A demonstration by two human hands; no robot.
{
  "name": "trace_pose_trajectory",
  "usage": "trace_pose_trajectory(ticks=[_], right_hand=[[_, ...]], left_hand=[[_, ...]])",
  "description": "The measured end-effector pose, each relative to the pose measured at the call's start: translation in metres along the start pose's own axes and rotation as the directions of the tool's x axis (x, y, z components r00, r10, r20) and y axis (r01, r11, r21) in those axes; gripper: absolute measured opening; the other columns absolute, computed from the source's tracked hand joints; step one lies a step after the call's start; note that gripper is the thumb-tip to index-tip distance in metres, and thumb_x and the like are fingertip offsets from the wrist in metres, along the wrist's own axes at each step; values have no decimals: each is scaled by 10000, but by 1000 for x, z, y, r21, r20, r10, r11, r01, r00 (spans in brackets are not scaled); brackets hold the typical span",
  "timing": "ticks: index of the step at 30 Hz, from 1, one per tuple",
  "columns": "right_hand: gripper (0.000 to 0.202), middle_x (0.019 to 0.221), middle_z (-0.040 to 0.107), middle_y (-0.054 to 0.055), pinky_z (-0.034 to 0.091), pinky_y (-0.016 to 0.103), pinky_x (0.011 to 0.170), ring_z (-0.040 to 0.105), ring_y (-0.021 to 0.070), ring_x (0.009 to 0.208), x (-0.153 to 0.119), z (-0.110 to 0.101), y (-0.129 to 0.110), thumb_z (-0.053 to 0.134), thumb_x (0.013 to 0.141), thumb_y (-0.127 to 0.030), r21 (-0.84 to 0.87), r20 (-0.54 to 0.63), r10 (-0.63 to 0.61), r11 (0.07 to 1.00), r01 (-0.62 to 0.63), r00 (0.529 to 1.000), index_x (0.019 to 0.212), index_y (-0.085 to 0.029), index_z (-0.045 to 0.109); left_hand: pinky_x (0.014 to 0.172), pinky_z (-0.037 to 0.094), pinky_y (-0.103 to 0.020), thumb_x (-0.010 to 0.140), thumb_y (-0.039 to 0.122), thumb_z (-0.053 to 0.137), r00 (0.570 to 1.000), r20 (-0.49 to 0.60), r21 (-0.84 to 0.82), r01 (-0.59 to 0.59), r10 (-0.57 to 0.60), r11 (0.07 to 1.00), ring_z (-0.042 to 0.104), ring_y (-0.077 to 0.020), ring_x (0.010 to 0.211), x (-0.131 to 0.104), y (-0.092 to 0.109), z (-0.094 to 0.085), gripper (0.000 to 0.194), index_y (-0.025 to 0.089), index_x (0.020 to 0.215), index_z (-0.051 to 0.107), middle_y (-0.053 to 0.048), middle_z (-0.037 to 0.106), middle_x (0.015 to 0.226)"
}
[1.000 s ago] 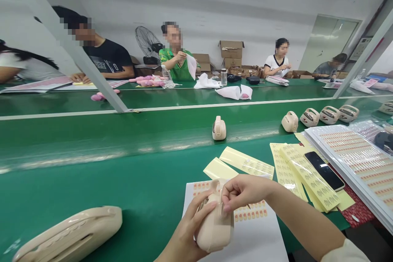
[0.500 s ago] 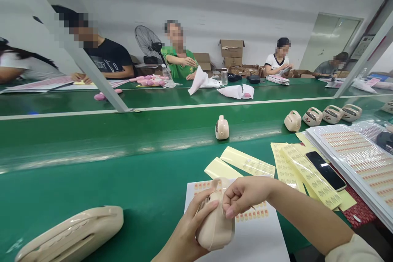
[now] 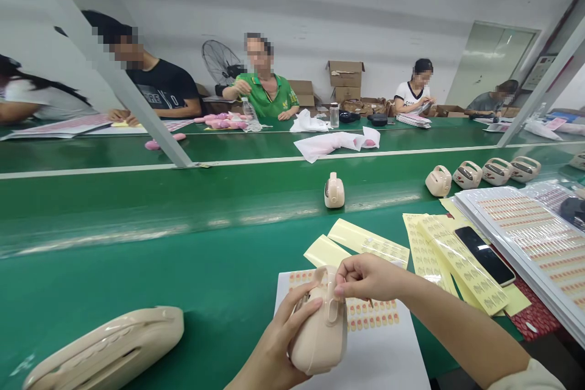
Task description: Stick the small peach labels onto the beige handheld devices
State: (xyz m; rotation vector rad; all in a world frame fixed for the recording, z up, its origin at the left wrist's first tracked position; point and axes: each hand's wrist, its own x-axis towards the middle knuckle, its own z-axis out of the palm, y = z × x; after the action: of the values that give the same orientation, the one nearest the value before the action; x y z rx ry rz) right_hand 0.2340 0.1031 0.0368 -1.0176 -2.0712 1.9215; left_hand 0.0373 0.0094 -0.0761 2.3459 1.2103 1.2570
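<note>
- Bare left hand (image 3: 274, 347), with no glove, ring or watch showing; short plain nails.
- Bare right hand (image 3: 365, 277), likewise unadorned.
- Right forearm uncovered down to a pale cream fabric sleeve (image 3: 530, 378), soft and loose, at the picture's lower corner.

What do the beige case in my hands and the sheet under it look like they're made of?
The beige case looks like moulded plastic with a smooth, slightly satin finish: rounded seams and soft highlights. The sheet looks like white glossy backing paper carrying rows of small orange stickers, though paper or film can't be told apart. The left hand cradles the case; the right hand pinches its top.
</note>
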Motion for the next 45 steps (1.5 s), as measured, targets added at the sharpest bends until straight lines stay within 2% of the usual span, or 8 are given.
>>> trace_pose_trajectory(ticks=[7,12,16,24,29,34,40,45], right_hand=[[147,450,392,-93,268,174,391,328,43,410,0,6,5,574,766,-255,-24,-110,-26,999,24,994,677,-173,491],[129,460,380,-88,235,185,394,324,56,422,0,20,11,552,780,-234,94,-219,-11,995,32,976,688,-177,482],[108,552,451,-60,261,195,436,361,64,476,-2,30,18,549,782,-240,109,-269,-38,992,69,962,719,-171,494],[88,560,436,-62,250,189,432,360,62,498,-8,24,7,559,768,-223,-1,-235,1,1000,-1,972,707,-175,517],[135,525,385,-74,239,191,420,324,55,470,-8,18,-1,563,776,-241,-58,-185,-9,998,-2,983,677,-173,502],[141,561,416,-64,254,198,434,360,63,501,-11,18,-7,565,776,-252,-146,-184,7,989,-34,983,673,-175,510],[142,536,393,-75,262,196,436,352,64,493,-12,21,-6,628,727,-300,-109,-179,5,994,-25,984,713,-179,554],[119,496,374,-85,256,193,443,352,63,480,-10,22,-2,657,694,-273,-94,-198,17,995,-36,980,715,-185,579]], left_hand=[[801,504,-442,599,231,723,999,-41,-37,-15,14,999,474,-350,1142,2,1,1,817,308,1307,324,-158,409,1286],[866,478,-448,654,241,673,997,-74,-59,-7,3,998,435,-331,1188,2,1,3,757,293,1318,314,-142,380,1313],[891,463,-463,670,245,663,994,-109,-60,-11,4,998,415,-332,1207,0,1,8,741,278,1323,314,-145,380,1317],[853,479,-487,599,211,720,994,-113,-62,8,-15,998,449,-360,1174,0,0,8,831,320,1316,315,-143,416,1300],[837,492,-470,606,216,724,994,-112,-70,0,-8,998,455,-356,1167,1,0,8,833,309,1323,310,-151,408,1304],[836,495,-470,585,188,728,993,-121,-66,-15,7,998,458,-363,1163,3,2,6,830,292,1311,340,-157,417,1298],[855,483,-474,606,184,701,992,-126,-77,-14,5,997,448,-354,1176,3,1,7,801,289,1310,335,-152,411,1304],[838,491,-462,548,144,721,993,-118,-43,16,-21,999,471,-356,1155,3,2,6,873,327,1304,324,-137,430,1289]])
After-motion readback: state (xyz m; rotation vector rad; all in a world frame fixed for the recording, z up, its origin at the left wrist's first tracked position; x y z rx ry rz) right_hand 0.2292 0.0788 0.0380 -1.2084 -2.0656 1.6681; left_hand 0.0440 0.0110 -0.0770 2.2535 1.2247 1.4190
